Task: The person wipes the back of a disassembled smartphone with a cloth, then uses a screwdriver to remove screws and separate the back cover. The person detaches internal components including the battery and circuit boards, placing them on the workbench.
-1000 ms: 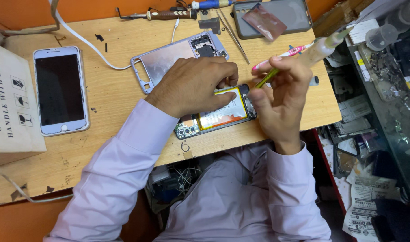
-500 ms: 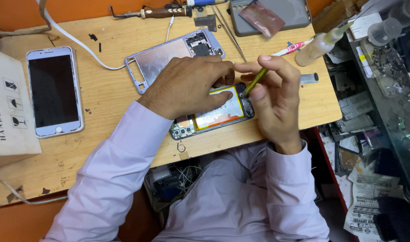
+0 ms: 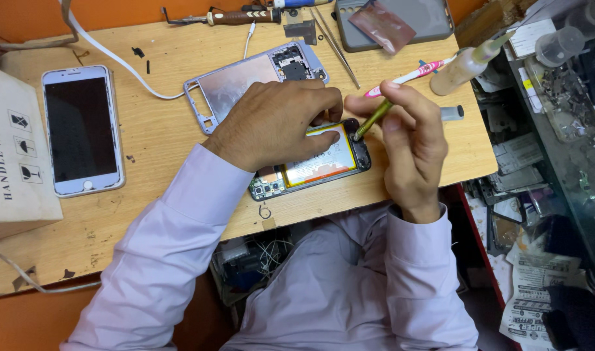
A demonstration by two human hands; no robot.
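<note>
An opened phone (image 3: 323, 166) lies on the wooden table (image 3: 180, 188), its battery and circuit parts exposed. My left hand (image 3: 275, 123) presses down on its upper part and holds it in place. My right hand (image 3: 411, 140) grips a thin yellow-green screwdriver (image 3: 373, 119) like a pen. The tip touches the phone's top right corner. A silver middle frame (image 3: 245, 78) taken off a phone rests just behind my left hand.
A white phone (image 3: 81, 130) lies face up at the left, beside a cardboard box (image 3: 14, 156). A white cable (image 3: 109, 55), tweezers (image 3: 336, 45), a pink toothbrush (image 3: 418, 75), a dropper bottle (image 3: 463, 62) and a grey tray (image 3: 401, 23) sit at the back. Cluttered shelves stand to the right.
My right hand has turned the screwdriver more upright and brought its tip onto the phone's top right corner. My left hand stays on the phone.
</note>
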